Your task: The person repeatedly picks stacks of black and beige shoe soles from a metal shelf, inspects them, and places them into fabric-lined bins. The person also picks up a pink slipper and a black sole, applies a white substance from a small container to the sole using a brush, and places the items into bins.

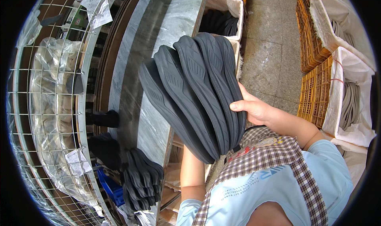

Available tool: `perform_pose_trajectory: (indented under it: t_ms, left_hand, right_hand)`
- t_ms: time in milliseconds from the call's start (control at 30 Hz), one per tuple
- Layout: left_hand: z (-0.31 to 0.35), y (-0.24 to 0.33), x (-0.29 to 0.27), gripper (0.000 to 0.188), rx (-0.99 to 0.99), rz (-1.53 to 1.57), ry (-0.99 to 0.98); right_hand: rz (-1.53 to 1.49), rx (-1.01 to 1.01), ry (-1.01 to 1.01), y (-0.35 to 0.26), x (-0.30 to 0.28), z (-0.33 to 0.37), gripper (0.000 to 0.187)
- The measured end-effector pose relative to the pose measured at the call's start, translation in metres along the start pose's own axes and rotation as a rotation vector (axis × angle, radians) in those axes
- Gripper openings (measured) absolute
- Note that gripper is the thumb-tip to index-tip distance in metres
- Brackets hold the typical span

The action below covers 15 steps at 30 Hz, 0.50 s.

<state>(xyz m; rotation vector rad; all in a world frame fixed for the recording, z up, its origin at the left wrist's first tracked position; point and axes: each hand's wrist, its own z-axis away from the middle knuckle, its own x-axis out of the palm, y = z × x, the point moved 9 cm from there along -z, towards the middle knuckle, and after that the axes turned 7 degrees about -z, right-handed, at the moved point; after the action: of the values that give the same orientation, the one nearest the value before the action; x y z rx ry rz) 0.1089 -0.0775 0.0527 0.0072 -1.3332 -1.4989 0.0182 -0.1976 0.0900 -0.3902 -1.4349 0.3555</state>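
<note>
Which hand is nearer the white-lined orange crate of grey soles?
Right. The right hand grips the fanned black rubber soles beside the crate; the left is hidden behind them, farther off.

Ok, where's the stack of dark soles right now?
In the head view the soles are fanned out at centre frame, held up over the metal table's right edge, the right hand gripping their right side; the left forearm runs up behind them.

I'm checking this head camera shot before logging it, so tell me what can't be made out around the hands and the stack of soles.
- Left hand: hidden behind the fanned dark soles; only the forearm shows below them.
- Right hand: thumb and palm show, but the fingers are behind the soles.
- Sole count: edges overlap, so the exact number is unclear.
- Second pile of soles at lower left: too dark to tell apart.
- Lined orange crates: cut off by the fisheye rim.
</note>
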Motion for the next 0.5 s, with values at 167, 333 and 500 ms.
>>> perform_pose_trajectory:
  t_ms: [167, 333, 500]
  left_hand:
    - [-0.0013, 0.0029, -0.004, 0.056, 0.007, -0.007, 0.018]
    - [-0.0001, 0.0039, -0.0067, 0.056, 0.013, -0.02, 0.028]
    - [-0.0014, 0.0088, -0.0108, 0.056, 0.033, -0.018, 0.042]
  right_hand:
    - [0.035, -0.02, -0.03, -0.0036, 0.0056, 0.0036, 0.103]
    - [0.021, 0.01, -0.029, -0.0026, 0.0067, 0.0054, 0.105]
    - [0.029, -0.017, -0.057, -0.0043, 0.0096, 0.0065, 0.105]
